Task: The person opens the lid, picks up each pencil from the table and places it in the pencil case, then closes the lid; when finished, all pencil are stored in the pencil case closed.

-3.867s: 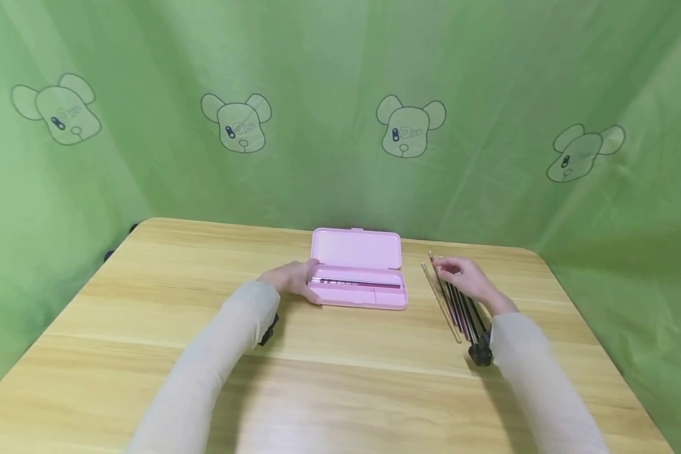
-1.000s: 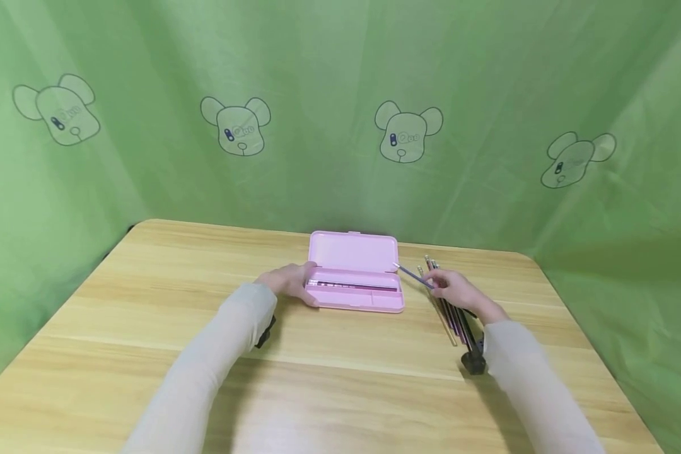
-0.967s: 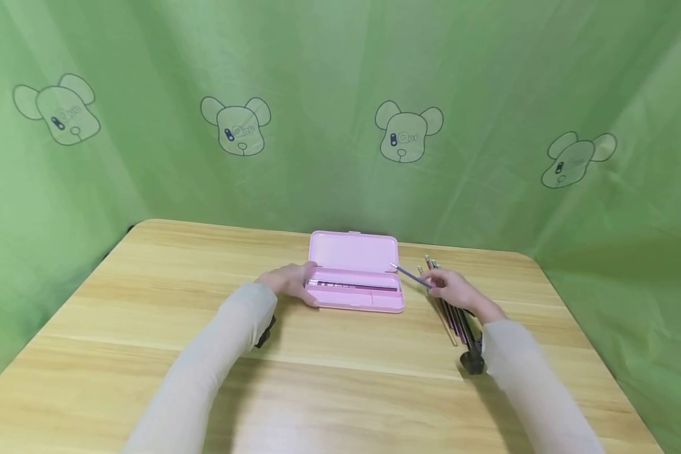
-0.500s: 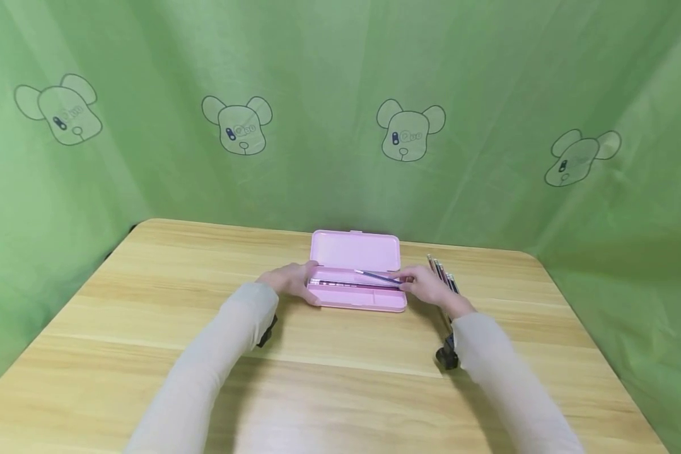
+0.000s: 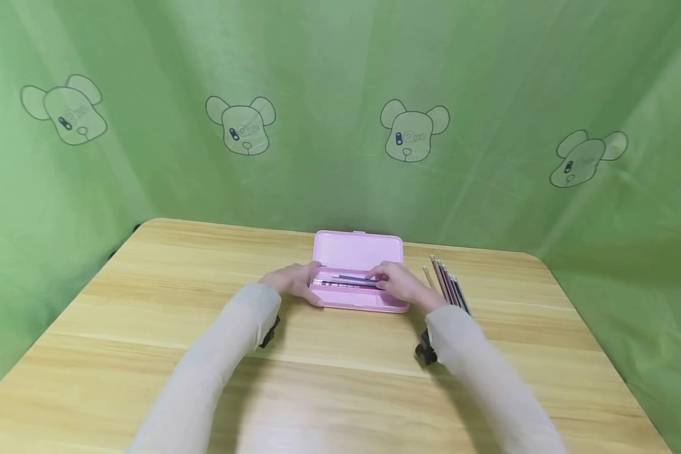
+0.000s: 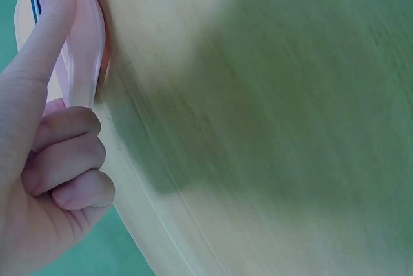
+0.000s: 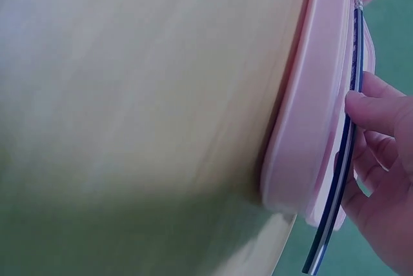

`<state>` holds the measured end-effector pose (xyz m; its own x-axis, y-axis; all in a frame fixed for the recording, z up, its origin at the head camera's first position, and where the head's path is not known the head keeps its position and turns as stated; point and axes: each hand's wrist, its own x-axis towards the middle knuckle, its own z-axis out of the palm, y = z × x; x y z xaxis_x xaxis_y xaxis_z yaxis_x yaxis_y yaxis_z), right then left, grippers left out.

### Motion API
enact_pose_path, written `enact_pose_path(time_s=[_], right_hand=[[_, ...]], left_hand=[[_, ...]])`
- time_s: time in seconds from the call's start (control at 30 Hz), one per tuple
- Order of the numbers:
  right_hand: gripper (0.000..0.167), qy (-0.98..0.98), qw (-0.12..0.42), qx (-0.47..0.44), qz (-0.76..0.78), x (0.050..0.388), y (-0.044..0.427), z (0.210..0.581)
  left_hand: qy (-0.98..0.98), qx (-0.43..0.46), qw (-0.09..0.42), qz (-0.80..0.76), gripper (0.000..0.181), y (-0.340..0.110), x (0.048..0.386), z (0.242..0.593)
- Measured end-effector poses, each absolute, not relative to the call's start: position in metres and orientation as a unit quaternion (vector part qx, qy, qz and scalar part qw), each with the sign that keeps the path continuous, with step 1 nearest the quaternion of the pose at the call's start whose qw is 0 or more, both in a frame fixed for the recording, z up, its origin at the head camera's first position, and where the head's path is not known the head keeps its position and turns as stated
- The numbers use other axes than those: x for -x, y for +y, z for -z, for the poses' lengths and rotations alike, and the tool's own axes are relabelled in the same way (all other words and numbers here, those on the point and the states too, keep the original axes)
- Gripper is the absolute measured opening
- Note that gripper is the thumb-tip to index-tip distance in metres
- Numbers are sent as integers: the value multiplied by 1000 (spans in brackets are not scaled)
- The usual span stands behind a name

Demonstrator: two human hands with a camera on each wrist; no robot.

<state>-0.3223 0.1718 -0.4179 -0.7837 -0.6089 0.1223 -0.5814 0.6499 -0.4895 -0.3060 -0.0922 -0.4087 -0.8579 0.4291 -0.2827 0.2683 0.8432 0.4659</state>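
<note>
Farther left than half a second earlier, the right hand (image 5: pixel 396 282) had brought a dark pencil (image 7: pixel 342 166) along the rear compartment of the open case (image 5: pixel 343 296), pinching it between thumb and fingers; whether it touched the floor there, I couldn't tell. Another pencil (image 5: pixel 340 285) lay in that compartment. The left hand (image 5: pixel 296 280) gripped the case's left end. More pencils (image 5: pixel 446 280) lay right of it on the table (image 5: pixel 340 378).

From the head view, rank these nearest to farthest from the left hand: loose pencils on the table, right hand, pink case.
1. Pink case: nearest, its left end held by the left hand.
2. Right hand: over the case's right half.
3. Loose pencils: farthest, right of the case.
</note>
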Motion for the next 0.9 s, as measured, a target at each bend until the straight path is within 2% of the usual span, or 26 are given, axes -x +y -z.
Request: enact_pose_path(time_s=[0.37, 0.6, 0.9], right_hand=[[24, 913, 39, 335, 230, 327, 147, 417], [27, 919, 70, 328, 205, 328, 136, 421], [29, 940, 59, 301, 151, 331, 133, 424]], left_hand=[[943, -180, 192, -203, 97, -92, 308, 410], [944, -185, 190, -197, 97, -93, 308, 410], [941, -189, 195, -203, 100, -92, 310, 410]])
